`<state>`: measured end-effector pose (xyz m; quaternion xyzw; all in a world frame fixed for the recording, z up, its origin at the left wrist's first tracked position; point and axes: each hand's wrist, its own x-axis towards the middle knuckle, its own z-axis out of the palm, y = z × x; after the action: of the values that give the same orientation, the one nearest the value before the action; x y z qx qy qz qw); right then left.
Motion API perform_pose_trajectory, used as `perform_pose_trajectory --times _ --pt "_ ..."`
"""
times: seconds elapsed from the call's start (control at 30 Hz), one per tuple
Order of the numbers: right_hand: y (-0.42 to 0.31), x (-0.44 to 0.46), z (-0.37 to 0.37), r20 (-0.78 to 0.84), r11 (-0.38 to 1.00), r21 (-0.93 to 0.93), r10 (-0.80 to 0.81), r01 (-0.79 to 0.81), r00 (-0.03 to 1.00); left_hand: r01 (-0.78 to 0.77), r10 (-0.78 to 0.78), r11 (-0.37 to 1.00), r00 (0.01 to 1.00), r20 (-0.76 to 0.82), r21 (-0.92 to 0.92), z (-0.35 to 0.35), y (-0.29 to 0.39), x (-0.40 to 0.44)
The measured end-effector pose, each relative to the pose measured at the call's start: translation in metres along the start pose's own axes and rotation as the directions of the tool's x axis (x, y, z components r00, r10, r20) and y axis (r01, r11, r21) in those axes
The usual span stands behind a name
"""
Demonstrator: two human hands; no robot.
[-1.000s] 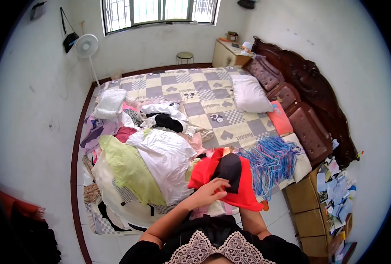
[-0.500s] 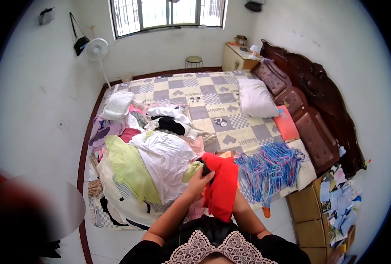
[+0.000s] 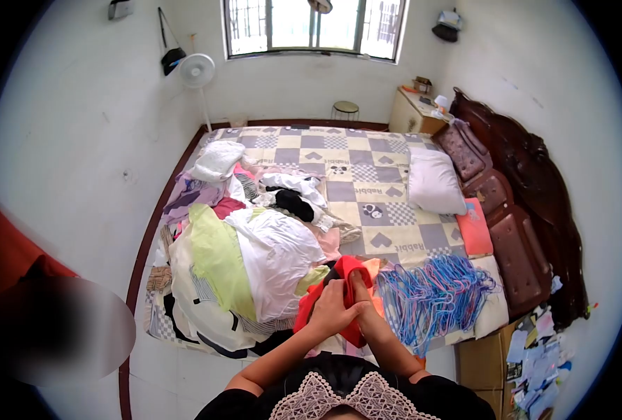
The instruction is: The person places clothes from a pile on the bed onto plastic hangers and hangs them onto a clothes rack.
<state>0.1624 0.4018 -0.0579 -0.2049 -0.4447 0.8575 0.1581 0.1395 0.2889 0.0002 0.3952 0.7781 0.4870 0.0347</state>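
Observation:
A red garment (image 3: 354, 265) is bunched up between my two hands, above the near edge of the bed. My left hand (image 3: 335, 309) is closed on its left side, with a dark patch of cloth showing beside the fingers. My right hand (image 3: 368, 306) reaches up against the garment from the right, its fingers partly covered by red fabric. The hands almost touch. Left of them lie a white shirt (image 3: 276, 255) and a light green garment (image 3: 216, 255). To the right is a heap of blue and pink clothes hangers (image 3: 437, 294).
More clothes, including a black item (image 3: 294, 205), are piled on the bed's left side. A white pillow (image 3: 433, 180) and a coral-coloured pad (image 3: 475, 227) lie near the dark wooden headboard (image 3: 535, 150). A cluttered cabinet (image 3: 480, 362) stands at the near right.
The red garment has gone from hanging long to being gathered up between my hands. My right hand has come out from behind it, closer to my left. The view has shifted left.

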Motion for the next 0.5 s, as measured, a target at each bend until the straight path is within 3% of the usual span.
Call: perform_pose_trajectory --times 0.07,0.1,0.17,0.23,0.3,0.37,0.47,0.5 --pt "-0.020 -0.018 0.010 0.176 0.984 0.014 0.172 -0.177 0.969 0.097 -0.097 0.995 0.995 0.011 0.026 -0.004 -0.001 -0.001" --pt "-0.017 -0.013 0.008 0.188 0.983 0.007 0.181 -0.185 0.965 0.105 -0.105 0.994 0.994 -0.002 0.029 -0.005 -0.005 -0.002" --pt "-0.007 -0.004 0.007 0.181 0.917 0.159 0.339 -0.367 0.923 0.186 -0.186 0.982 0.982 0.008 -0.033 -0.005 -0.017 -0.005" --pt "-0.004 -0.004 0.009 0.224 0.915 0.186 0.314 -0.357 0.922 0.187 -0.188 0.982 0.981 -0.045 -0.036 -0.010 -0.023 -0.007" --pt "-0.005 -0.004 0.011 0.242 0.954 0.181 0.193 -0.239 0.951 0.306 -0.325 0.914 0.945 -0.029 -0.267 -0.011 -0.033 -0.009" --pt "-0.011 -0.007 0.009 0.305 0.918 0.245 0.231 -0.311 0.924 0.280 -0.312 0.913 0.948 -0.068 -0.296 -0.009 -0.039 -0.010" --pt "-0.010 -0.008 0.010 0.308 0.959 0.185 0.152 -0.216 0.939 0.291 -0.321 0.906 0.946 -0.052 -0.307 -0.006 -0.042 -0.011" --pt "-0.007 -0.007 0.007 0.293 0.979 0.066 0.165 -0.193 0.942 0.304 -0.321 0.907 0.947 -0.013 -0.292 -0.005 -0.043 -0.011"
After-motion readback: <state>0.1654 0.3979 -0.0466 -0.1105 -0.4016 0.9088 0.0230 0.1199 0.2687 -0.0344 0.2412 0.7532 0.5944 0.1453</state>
